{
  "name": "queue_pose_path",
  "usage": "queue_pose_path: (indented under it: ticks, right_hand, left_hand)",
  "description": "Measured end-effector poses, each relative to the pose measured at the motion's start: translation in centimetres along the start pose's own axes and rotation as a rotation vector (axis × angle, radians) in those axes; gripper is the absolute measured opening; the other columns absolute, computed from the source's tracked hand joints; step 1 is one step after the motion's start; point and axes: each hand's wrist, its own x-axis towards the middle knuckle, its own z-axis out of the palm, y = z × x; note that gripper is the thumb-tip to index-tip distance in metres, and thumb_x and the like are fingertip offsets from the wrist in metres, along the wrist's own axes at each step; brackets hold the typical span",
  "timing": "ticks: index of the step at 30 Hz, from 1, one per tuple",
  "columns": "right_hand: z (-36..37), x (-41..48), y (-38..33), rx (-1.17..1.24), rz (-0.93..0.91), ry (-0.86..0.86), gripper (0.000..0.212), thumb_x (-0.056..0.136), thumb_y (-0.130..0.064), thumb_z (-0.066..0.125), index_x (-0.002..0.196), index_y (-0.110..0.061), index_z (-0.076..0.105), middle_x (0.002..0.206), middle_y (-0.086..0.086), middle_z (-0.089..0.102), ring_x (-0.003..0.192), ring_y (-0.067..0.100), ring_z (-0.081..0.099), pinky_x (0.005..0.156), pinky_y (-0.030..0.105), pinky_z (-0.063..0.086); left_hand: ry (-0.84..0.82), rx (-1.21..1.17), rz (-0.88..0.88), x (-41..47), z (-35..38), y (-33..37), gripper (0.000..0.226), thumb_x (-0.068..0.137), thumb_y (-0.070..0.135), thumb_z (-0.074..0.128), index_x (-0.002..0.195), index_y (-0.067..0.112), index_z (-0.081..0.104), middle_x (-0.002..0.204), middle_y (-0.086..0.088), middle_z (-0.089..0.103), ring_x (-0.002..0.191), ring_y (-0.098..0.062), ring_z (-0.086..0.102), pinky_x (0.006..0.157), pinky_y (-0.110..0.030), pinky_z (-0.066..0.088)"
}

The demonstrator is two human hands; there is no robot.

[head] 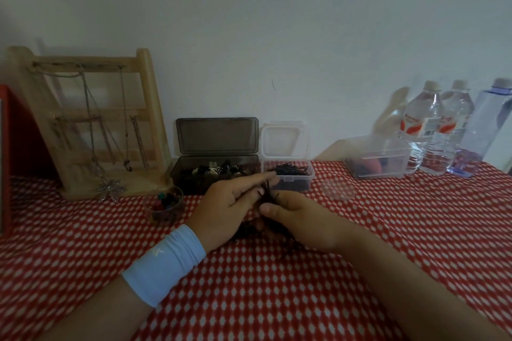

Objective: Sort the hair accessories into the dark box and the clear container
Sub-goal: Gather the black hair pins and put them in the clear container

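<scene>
I see a dark bunch of hairpins [267, 194] pinched between my two hands, which meet over the red-and-white patterned cloth [277, 285]. My left hand [231, 209] has its forefinger stretched forward and its other fingers curled against the bunch; my right hand [297, 217] closes thumb and fingers on the pins from the other side. More dark pieces lie on the cloth under both palms, too dim for me to tell apart. Just beyond my fingertips stands the clear container [288, 174], lid up, with black pins lying in it. Touching its left side is the dark box [213, 171], lid raised too, holding mixed dark and white accessories. Left of my left hand sits a small round cup [166, 206] of coloured bits, and behind that a wooden jewellery stand [94, 119] hung with chains. Far beyond my right hand are another clear tub [378, 158] and water bottles [440, 124] by the wall
</scene>
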Motion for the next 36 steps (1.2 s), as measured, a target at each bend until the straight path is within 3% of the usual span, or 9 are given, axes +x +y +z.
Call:
queue_pose_path:
  ticks: [3, 9, 13, 19, 24, 26, 28, 31, 36]
  right_hand:
    - [0.0, 0.0, 0.1, 0.106, -0.010, -0.035, 0.025, 0.106, -0.024, 0.046, 0.091, -0.013, 0.062, 0.078, -0.005, 0.066, 0.071, 0.007, 0.060, 0.070, 0.020, 0.049]
    - [-0.1, 0.1, 0.3, 0.319, 0.066, -0.046, 0.031, 0.106, -0.028, 0.044, 0.083, -0.015, 0.059, 0.074, 0.002, 0.059, 0.068, 0.017, 0.055, 0.066, 0.027, 0.049]
    - [0.0, 0.1, 0.4, 0.287, 0.080, -0.037, 0.031, 0.105, -0.032, 0.047, 0.090, -0.017, 0.070, 0.079, -0.003, 0.071, 0.068, 0.008, 0.065, 0.064, 0.019, 0.052]
    - [0.4, 0.8, 1.4, 0.469, 0.099, -0.043, 0.020, 0.101, -0.030, 0.050, 0.093, -0.018, 0.064, 0.074, -0.002, 0.055, 0.064, 0.012, 0.051, 0.066, 0.033, 0.044]
    - [0.5, 0.2, 0.8, 0.108, 0.032, -0.016, 0.034, 0.105, -0.035, 0.043, 0.080, -0.020, 0.060, 0.070, -0.005, 0.060, 0.065, 0.011, 0.056, 0.068, 0.027, 0.051]
    - [0.6, 0.1, 0.3, -0.031, -0.024, 0.000, 0.032, 0.107, -0.030, 0.040, 0.090, -0.017, 0.064, 0.078, -0.008, 0.065, 0.071, 0.008, 0.061, 0.073, 0.022, 0.053]
    - [0.7, 0.1, -0.1, -0.091, -0.047, -0.007, 0.027, 0.107, -0.028, 0.040, 0.101, -0.017, 0.064, 0.087, -0.011, 0.068, 0.078, 0.002, 0.064, 0.076, 0.017, 0.052]
    - [1.1, 0.1, -0.3, 0.013, -0.002, -0.020, 0.022, 0.107, -0.022, 0.042, 0.100, -0.015, 0.061, 0.078, -0.004, 0.060, 0.066, 0.008, 0.057, 0.063, 0.019, 0.049]
    - [0.9, 0.3, 0.4, 0.313, 0.062, -0.027, 0.023, 0.108, -0.022, 0.040, 0.106, -0.006, 0.056, 0.075, 0.001, 0.050, 0.066, 0.015, 0.046, 0.062, 0.024, 0.045]
  left_hand:
    - [-0.016, -0.046, -0.040, 0.0, 0.0, 0.1, 0.035, 0.101, 0.010, 0.046, 0.128, 0.025, 0.064, 0.125, 0.012, 0.066, 0.103, -0.005, 0.067, 0.094, -0.034, 0.054]
    - [0.009, -0.051, 0.057, 0.0, -0.2, 0.5, 0.044, 0.101, 0.012, 0.041, 0.143, 0.023, 0.047, 0.141, 0.010, 0.054, 0.126, -0.005, 0.052, 0.107, -0.020, 0.039]
    - [-0.049, 0.082, 0.073, -0.2, 0.2, 0.6, 0.042, 0.097, 0.027, 0.048, 0.138, 0.035, 0.053, 0.118, 0.012, 0.067, 0.090, -0.006, 0.068, 0.083, -0.017, 0.052]
    - [0.022, 0.280, 0.124, 0.0, -0.6, 0.5, 0.035, 0.099, 0.031, 0.045, 0.130, 0.033, 0.061, 0.123, 0.017, 0.065, 0.114, 0.008, 0.057, 0.096, -0.016, 0.046]
    - [-0.186, 0.239, 0.047, -0.2, 0.0, 0.7, 0.049, 0.099, 0.040, 0.042, 0.146, 0.046, 0.034, 0.140, 0.020, 0.051, 0.127, 0.011, 0.044, 0.104, -0.011, 0.037]
    - [-0.097, 0.181, 0.001, 0.0, 0.5, 0.9, 0.043, 0.097, 0.040, 0.050, 0.139, 0.043, 0.047, 0.131, 0.019, 0.060, 0.119, 0.009, 0.053, 0.097, -0.016, 0.046]
    - [0.049, 0.138, -0.042, 0.2, 0.7, 1.2, 0.025, 0.094, 0.035, 0.061, 0.117, 0.036, 0.069, 0.106, 0.019, 0.072, 0.089, 0.005, 0.067, 0.074, -0.017, 0.053]
    - [0.147, 0.125, -0.099, 0.5, 0.3, 1.3, 0.012, 0.090, 0.028, 0.066, 0.094, 0.030, 0.077, 0.080, 0.017, 0.074, 0.062, -0.004, 0.068, 0.057, -0.014, 0.052]
    - [-0.044, 0.018, -0.106, 0.4, -0.2, 1.0, 0.026, 0.100, 0.025, 0.051, 0.121, 0.030, 0.066, 0.119, 0.020, 0.067, 0.114, 0.007, 0.058, 0.097, -0.010, 0.043]
